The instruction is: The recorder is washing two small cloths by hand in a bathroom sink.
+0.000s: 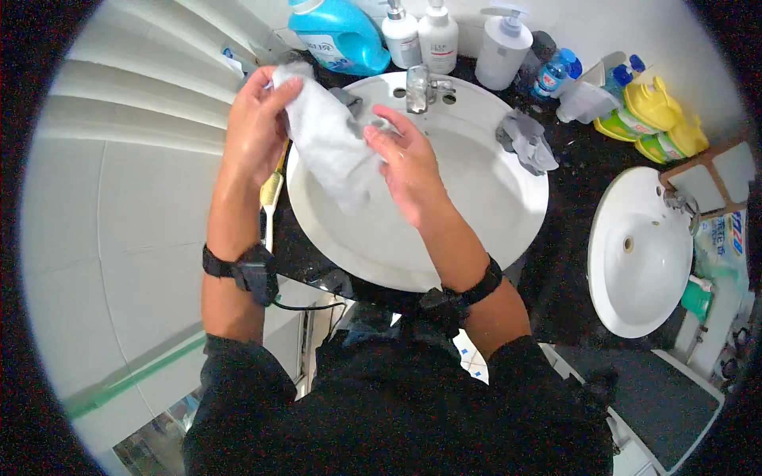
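Note:
Above the left part of a large white washbasin [476, 226], a white sock-shaped cloth [329, 135] hangs between my hands. My left hand [258, 119] is closed on its upper end, thumb over the fabric. On its right edge, my right hand [409, 163] pinches the cloth between thumb and fingers. The cloth's lower end dangles free over the bowl. Behind it, a grey crumpled cloth [347, 98] on the basin's rim is partly hidden. Another bundle of grey and white cloth [528, 143] lies on the right rim.
The metal faucet [418, 87] rises at the basin's back. Behind stand a blue detergent bottle [337, 36], white pump bottles [504, 51] and yellow bottles [651, 107]. A brush [271, 194] lies left of the basin. At right is a smaller white basin [639, 270] on the black counter.

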`<state>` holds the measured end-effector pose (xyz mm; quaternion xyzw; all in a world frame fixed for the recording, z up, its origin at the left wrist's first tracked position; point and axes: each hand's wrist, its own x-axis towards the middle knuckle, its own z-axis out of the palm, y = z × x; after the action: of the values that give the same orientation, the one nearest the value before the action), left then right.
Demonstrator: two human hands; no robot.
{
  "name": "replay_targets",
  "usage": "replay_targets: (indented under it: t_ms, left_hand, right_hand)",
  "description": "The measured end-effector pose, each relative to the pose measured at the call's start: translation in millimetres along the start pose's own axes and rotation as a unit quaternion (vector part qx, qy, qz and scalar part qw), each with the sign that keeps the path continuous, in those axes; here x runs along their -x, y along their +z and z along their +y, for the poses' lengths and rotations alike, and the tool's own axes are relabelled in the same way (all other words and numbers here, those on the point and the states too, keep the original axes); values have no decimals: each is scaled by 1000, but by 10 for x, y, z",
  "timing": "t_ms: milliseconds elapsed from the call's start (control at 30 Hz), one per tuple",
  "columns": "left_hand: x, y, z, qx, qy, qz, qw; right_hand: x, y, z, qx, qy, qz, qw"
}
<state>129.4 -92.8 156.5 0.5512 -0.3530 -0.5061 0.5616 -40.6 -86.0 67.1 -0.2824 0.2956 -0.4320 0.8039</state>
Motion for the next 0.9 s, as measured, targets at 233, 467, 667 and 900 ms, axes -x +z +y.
replay_targets:
  t_ms: [233, 467, 667, 900]
  left_hand:
    - [421, 320, -802, -422, 194, -186, 866]
    - [878, 497, -1807, 8, 87, 5, 996]
    - [474, 504, -1940, 384, -227, -20, 895]
    - [-36, 577, -1891, 466, -172, -59, 866]
  right_hand:
    - [90, -307, 247, -127, -29, 97, 987]
    - [120, -499, 229, -340, -75, 222, 911]
    - [70, -763, 606, 2, -58, 192, 980]
    - [78, -817, 718, 49, -161, 308, 936]
